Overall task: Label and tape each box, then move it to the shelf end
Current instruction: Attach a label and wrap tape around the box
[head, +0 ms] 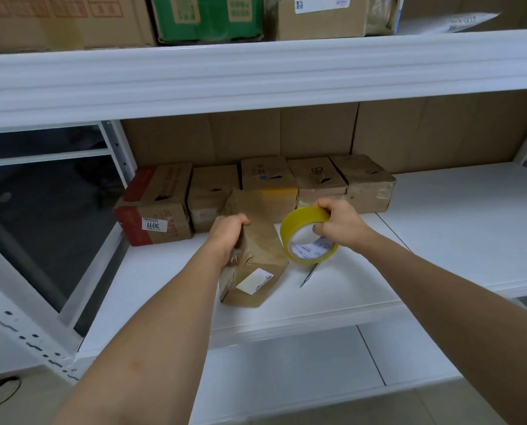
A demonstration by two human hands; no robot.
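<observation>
On the white middle shelf (332, 305), a brown cardboard box (257, 256) is lying near the front edge, its long side running away from the camera and a white label (255, 280) showing on the near top face. The left hand (227, 231) is gripping the box at its upper left edge, fingers curled over the top. Just beside the box on the right, the right hand (338, 223) is holding a roll of yellow tape (309, 236) upright, its grip closing on the rim with the thumb inside the core and fingers over the outer band. Below the roll, a slim dark tool (309, 275) is lying on the shelf; what it is cannot be told. Behind the box, a row of five cardboard boxes (286, 185) is standing against the back, the leftmost box (154, 207) bearing red print and a sticker reading 3011 (154, 225). Above, more cartons (207, 16) are sitting on the upper shelf (256, 72).
</observation>
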